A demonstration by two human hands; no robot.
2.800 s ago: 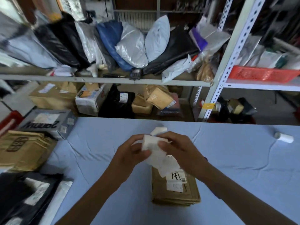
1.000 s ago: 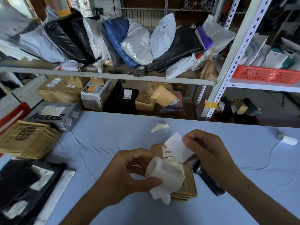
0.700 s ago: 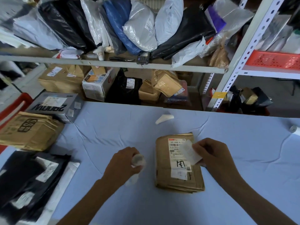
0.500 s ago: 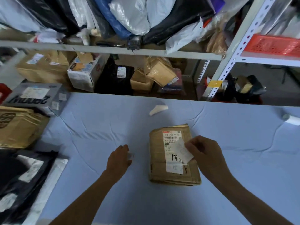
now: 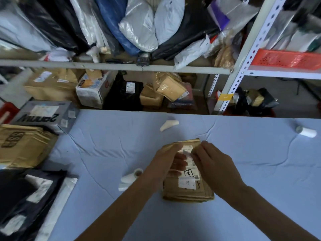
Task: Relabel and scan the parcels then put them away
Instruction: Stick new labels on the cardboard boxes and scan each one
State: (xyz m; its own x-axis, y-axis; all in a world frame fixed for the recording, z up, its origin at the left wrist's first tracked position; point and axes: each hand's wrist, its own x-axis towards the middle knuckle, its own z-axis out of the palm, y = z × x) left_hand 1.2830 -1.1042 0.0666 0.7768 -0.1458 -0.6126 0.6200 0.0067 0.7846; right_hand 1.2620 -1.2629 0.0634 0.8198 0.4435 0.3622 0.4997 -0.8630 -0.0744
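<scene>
**Relabelling under way on one parcel; scan and put-away judged outstanding.**
The right hand (image 5: 214, 165), fingers curled, pinched the new label (image 5: 188, 153) at its edge. The left hand (image 5: 166, 162) lay with fingers fairly straight across the label, apparently pressing it down, though blur hid the contact. Both worked over the brown parcel (image 5: 188, 193), which lay flat on the bench (image 5: 251, 171). A label roll (image 5: 132, 176) lay just beside the parcel. Further parcels (image 5: 22, 145) sat at the bench's left end, apparently awaiting the same steps.

A parcel storeroom: metal shelving (image 5: 243, 54) crammed with mailer bags (image 5: 139, 23) and cardboard boxes (image 5: 93, 87).
</scene>
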